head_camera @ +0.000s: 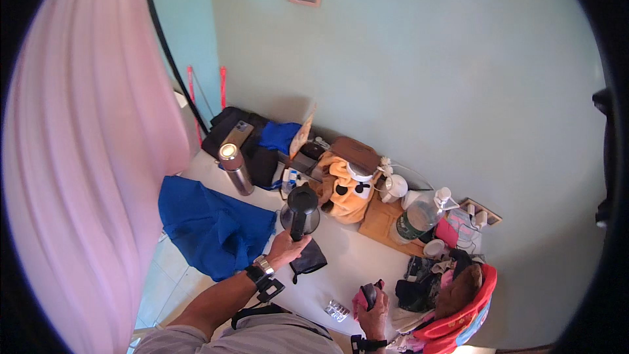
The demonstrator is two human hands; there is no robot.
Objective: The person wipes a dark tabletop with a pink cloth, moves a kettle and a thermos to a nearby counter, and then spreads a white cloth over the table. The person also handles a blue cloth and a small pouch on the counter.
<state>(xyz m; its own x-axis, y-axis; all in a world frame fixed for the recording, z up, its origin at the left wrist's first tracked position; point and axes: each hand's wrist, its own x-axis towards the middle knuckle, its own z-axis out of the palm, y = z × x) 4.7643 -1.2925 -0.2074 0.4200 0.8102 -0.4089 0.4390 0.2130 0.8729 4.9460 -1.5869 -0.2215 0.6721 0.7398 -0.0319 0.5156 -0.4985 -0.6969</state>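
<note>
My left hand (288, 250) grips the black handle of an electric kettle (302, 206) with a black lid, over the middle of the white table (344, 246). Just under that hand lies a dark zip pouch (310, 257). Near the table's front edge, my right hand (375, 314) is closed on a pink and dark cloth item (364, 297); its exact kind I cannot tell. A silver blister pack (336, 310) lies to its left. A blue cloth (216, 223) spreads over the table's left part and hangs past the edge.
A steel thermos flask (238, 172) stands at the left. Behind are a black bag (260, 157) with a phone (238, 133), an orange plush toy (349, 201), a brown case (356, 154) and a large plastic bottle (417, 219). A red bag (484, 295) of clothes is at the right; a pink curtain (98, 157) hangs left.
</note>
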